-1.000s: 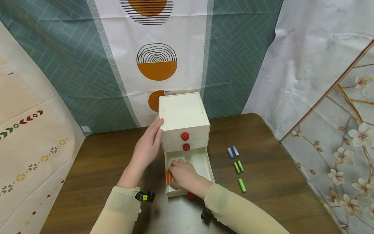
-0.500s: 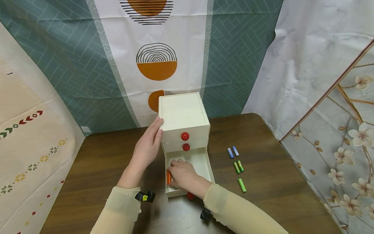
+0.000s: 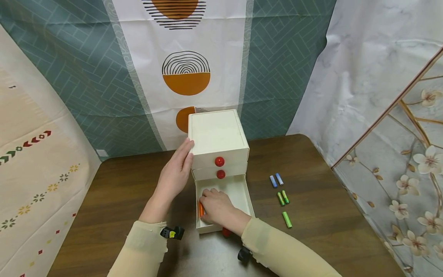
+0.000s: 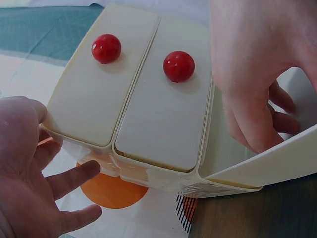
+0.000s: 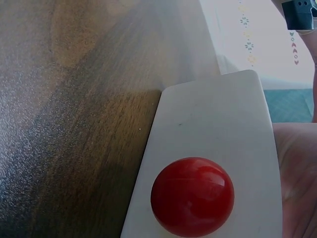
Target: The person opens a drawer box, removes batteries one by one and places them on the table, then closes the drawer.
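A white cabinet [image 3: 217, 132] with red knobs stands on the table, its bottom drawer [image 3: 243, 196] pulled out. My left hand [image 3: 175, 169] rests with straight fingers against the cabinet's left side; in the left wrist view its fingertips touch the edge of the upper drawer front. My right hand [image 3: 218, 207] reaches down inside the bottom drawer. Its thumb and curled fingers pinch an orange battery [image 3: 201, 210] that lies along the drawer's left wall. In the left wrist view the drawer wall hides the battery and the fingertips.
To the right of the cabinet lie two blue batteries [image 3: 273, 181], two green-and-yellow batteries [image 3: 280, 199] and one light green battery [image 3: 287, 219] on the brown table [image 3: 322, 215]. The bottom drawer's red knob [image 5: 193, 197] sticks out beneath my right wrist. Patterned cloths hang behind and beside the table.
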Demonstrator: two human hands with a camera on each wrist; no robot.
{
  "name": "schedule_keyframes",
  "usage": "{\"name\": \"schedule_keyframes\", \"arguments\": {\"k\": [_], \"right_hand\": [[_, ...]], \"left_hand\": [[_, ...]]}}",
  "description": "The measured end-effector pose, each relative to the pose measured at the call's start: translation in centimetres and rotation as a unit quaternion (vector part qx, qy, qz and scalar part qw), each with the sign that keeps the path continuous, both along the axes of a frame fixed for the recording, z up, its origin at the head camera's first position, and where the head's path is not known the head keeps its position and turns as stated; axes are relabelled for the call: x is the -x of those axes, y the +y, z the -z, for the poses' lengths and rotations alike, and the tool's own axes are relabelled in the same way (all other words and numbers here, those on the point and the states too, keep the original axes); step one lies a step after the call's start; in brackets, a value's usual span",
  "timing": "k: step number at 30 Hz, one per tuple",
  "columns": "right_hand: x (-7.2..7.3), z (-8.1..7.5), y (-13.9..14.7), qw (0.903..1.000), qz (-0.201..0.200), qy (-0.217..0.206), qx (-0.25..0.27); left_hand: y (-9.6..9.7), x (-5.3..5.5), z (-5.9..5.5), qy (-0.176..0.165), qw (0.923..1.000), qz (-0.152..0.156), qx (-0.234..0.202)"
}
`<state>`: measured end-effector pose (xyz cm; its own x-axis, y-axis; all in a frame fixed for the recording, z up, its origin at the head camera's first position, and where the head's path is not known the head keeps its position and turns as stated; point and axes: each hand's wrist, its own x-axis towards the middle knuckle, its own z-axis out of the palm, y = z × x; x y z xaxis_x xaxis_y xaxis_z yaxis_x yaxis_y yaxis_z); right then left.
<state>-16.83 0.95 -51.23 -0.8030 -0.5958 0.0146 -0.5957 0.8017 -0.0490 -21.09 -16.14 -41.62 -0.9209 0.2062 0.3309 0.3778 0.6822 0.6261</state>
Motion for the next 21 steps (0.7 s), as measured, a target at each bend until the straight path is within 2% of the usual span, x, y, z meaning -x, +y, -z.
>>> {"name": "schedule_keyframes", "arguments": {"k": [10,21], "right_hand": [[0.05,0.06,0.08,0.9999,0.002,-0.006,0.01],[0.02,-0.13,0.41,0.9987,0.014,-0.03,0.038]], "left_hand": [[-0.02,-0.04,0.01,-0.006,1.0,-0.002,0.001],[-0.04,-0.06,-0.11,-0.01,0.9999,-0.005,0.003]]}}
